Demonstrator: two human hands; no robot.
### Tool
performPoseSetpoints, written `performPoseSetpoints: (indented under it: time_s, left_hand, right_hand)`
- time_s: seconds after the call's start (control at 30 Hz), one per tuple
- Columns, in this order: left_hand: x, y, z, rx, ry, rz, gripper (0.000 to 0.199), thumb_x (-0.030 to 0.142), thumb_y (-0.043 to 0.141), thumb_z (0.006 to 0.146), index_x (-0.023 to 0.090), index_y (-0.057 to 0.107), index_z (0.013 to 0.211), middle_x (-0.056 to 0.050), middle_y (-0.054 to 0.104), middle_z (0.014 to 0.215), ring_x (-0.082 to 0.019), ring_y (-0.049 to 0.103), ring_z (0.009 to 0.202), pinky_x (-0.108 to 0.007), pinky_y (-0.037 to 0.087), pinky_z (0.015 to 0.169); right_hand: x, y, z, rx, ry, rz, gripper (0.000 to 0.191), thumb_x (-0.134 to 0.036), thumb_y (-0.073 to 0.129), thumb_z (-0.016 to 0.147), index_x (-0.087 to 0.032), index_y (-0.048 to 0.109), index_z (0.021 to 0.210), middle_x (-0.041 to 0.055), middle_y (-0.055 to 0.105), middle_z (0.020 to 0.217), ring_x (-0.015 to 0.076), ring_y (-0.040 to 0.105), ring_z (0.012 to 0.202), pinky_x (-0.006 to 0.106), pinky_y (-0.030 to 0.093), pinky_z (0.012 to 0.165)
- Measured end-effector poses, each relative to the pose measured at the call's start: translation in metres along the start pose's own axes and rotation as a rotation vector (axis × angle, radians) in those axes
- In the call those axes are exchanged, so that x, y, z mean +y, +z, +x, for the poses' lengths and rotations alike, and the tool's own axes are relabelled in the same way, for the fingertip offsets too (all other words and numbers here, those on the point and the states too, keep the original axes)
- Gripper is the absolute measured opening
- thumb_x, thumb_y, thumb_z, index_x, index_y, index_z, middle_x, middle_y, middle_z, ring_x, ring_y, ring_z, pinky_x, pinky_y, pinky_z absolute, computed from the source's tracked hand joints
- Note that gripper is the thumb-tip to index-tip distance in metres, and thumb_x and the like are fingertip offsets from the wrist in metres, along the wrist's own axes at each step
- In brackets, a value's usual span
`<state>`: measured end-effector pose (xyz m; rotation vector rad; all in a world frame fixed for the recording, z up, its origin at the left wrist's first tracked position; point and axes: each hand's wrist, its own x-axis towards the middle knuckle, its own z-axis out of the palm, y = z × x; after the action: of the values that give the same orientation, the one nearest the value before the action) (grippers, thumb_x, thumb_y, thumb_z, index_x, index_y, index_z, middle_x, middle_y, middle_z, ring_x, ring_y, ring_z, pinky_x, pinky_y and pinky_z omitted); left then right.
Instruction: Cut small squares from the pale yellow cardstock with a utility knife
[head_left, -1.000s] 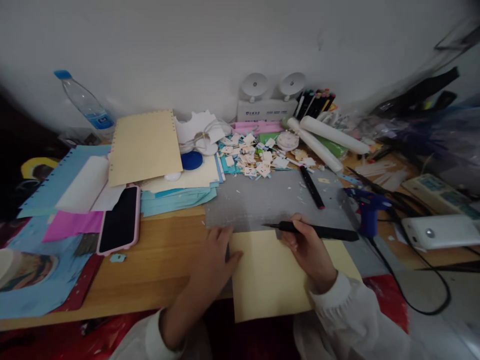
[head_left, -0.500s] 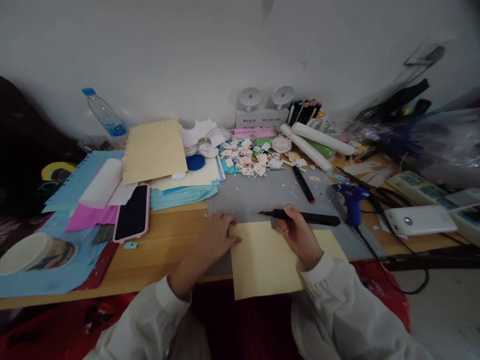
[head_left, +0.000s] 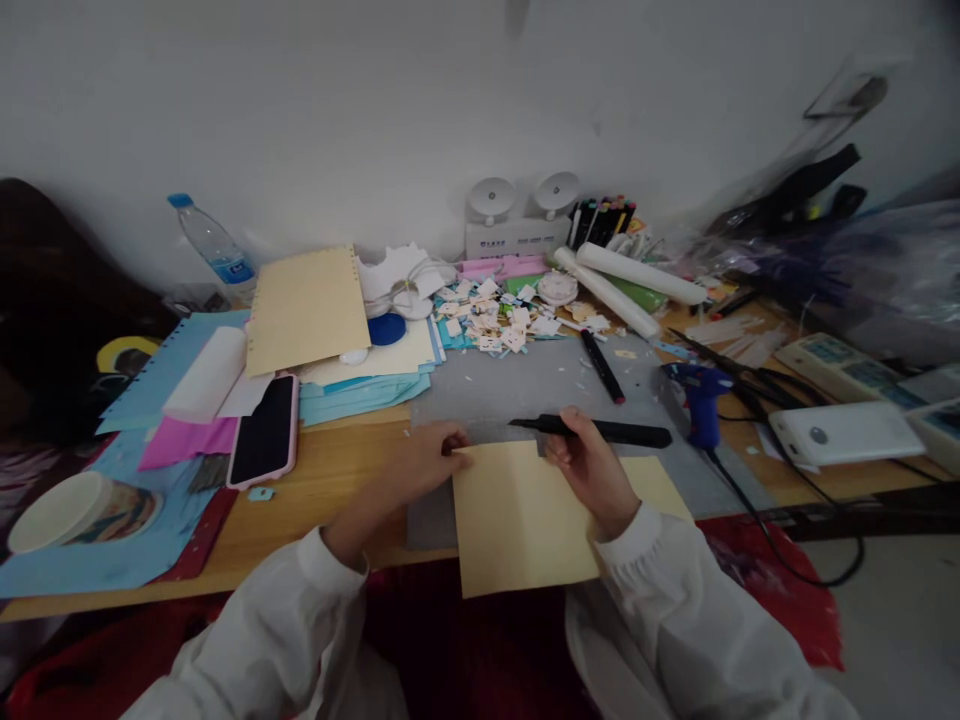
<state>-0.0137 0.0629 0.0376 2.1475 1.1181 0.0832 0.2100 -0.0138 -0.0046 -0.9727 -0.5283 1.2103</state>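
Observation:
My right hand (head_left: 596, 465) is closed around a black pen-shaped tool (head_left: 634, 432), held nearly level with its dark pointed tip to the left. Whether that tip is a nib or a blade, I cannot tell. Beneath this hand lies a pale yellow sheet of paper (head_left: 495, 525), partly on a grey mat (head_left: 491, 395) and overhanging the table's front edge. My left hand (head_left: 424, 460) has its thumb and fingers closed at the sheet's upper left corner. A black marker (head_left: 602, 368) rests on the mat beyond my right hand.
Small paper cutouts (head_left: 495, 318) are heaped at the back. Left are stacked coloured papers (head_left: 364, 400), a phone (head_left: 262, 435), a paper cup (head_left: 86, 510) and a bottle (head_left: 214, 240). Right are a blue glue gun (head_left: 701, 400) with its cable, white rolls (head_left: 641, 275) and a power bank (head_left: 847, 435).
My left fingers have curled inward at the paper's corner, where they lay more spread before. My right hand keeps the black tool in almost the same pose. The view has shifted slightly.

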Motion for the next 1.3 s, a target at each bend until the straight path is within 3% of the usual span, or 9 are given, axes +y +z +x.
performPoseSetpoints:
  time_s: [0.13, 0.3, 0.5, 0.83, 1.0, 1.13, 1.3]
  left_hand:
    - [0.0, -0.004, 0.002, -0.044, 0.016, 0.003, 0.022, 0.036, 0.065, 0.096, 0.015, 0.065, 0.1, -0.004, 0.067, 0.1, -0.019, 0.066, 0.091, -0.039, 0.056, 0.083]
    - [-0.002, -0.012, 0.009, -0.126, 0.044, -0.011, 0.023, 0.036, 0.066, 0.096, 0.014, 0.065, 0.102, -0.004, 0.067, 0.1, -0.018, 0.066, 0.09, -0.038, 0.056, 0.082]
    - [-0.01, -0.021, 0.023, -0.24, 0.084, -0.073, 0.024, 0.038, 0.067, 0.095, 0.014, 0.065, 0.097, -0.003, 0.067, 0.094, -0.016, 0.065, 0.082, -0.035, 0.056, 0.076]
    - [-0.008, -0.034, 0.035, -0.323, 0.103, -0.135, 0.02, 0.04, 0.071, 0.082, 0.02, 0.07, 0.082, 0.001, 0.069, 0.076, -0.015, 0.061, 0.07, -0.024, 0.041, 0.06]
    - [-0.004, -0.029, 0.018, -0.228, 0.073, -0.061, 0.013, 0.034, 0.066, 0.086, 0.022, 0.07, 0.088, 0.002, 0.068, 0.078, -0.015, 0.06, 0.069, -0.026, 0.035, 0.058]
    - [0.001, -0.011, -0.005, -0.098, 0.085, -0.032, 0.013, 0.024, 0.054, 0.094, 0.022, 0.067, 0.09, 0.0, 0.067, 0.085, -0.017, 0.06, 0.078, -0.029, 0.039, 0.069]
    - [-0.008, 0.014, -0.019, 0.046, 0.093, -0.08, 0.023, 0.028, 0.049, 0.101, 0.019, 0.062, 0.085, -0.002, 0.065, 0.085, -0.019, 0.061, 0.083, -0.029, 0.043, 0.071]
  right_hand:
    - [0.003, -0.006, 0.003, -0.026, 0.021, 0.011, 0.035, -0.042, 0.075, 0.085, -0.021, 0.05, 0.07, -0.0096, 0.042, 0.055, 0.0063, 0.038, 0.046, 0.02, 0.032, 0.044]
    - [0.005, -0.008, 0.004, -0.05, 0.043, 0.011, 0.025, -0.038, 0.06, 0.099, -0.015, 0.06, 0.088, -0.0063, 0.054, 0.07, 0.0052, 0.045, 0.049, 0.019, 0.041, 0.046]
    - [-0.002, -0.001, -0.001, -0.054, 0.049, -0.004, 0.038, -0.042, 0.075, 0.083, -0.022, 0.047, 0.068, -0.0086, 0.043, 0.052, 0.0079, 0.037, 0.048, 0.021, 0.035, 0.049]
    - [-0.01, 0.003, -0.005, -0.039, 0.102, -0.069, 0.037, -0.045, 0.071, 0.082, -0.023, 0.046, 0.066, -0.0071, 0.041, 0.049, 0.0094, 0.032, 0.047, 0.024, 0.031, 0.047]
    - [-0.009, 0.002, -0.01, -0.002, 0.076, -0.103, 0.03, -0.047, 0.069, 0.085, -0.023, 0.054, 0.074, -0.0081, 0.04, 0.046, 0.0093, 0.034, 0.045, 0.023, 0.034, 0.048]
    - [-0.006, 0.0, -0.016, 0.057, 0.053, -0.171, 0.026, -0.049, 0.064, 0.094, -0.023, 0.065, 0.095, -0.0109, 0.036, 0.041, 0.0071, 0.027, 0.039, 0.022, 0.031, 0.044]
    - [-0.003, -0.005, -0.02, 0.025, -0.049, -0.427, 0.027, -0.049, 0.059, 0.097, -0.025, 0.068, 0.105, -0.0067, 0.049, 0.049, 0.0094, 0.044, 0.045, 0.021, 0.039, 0.045]
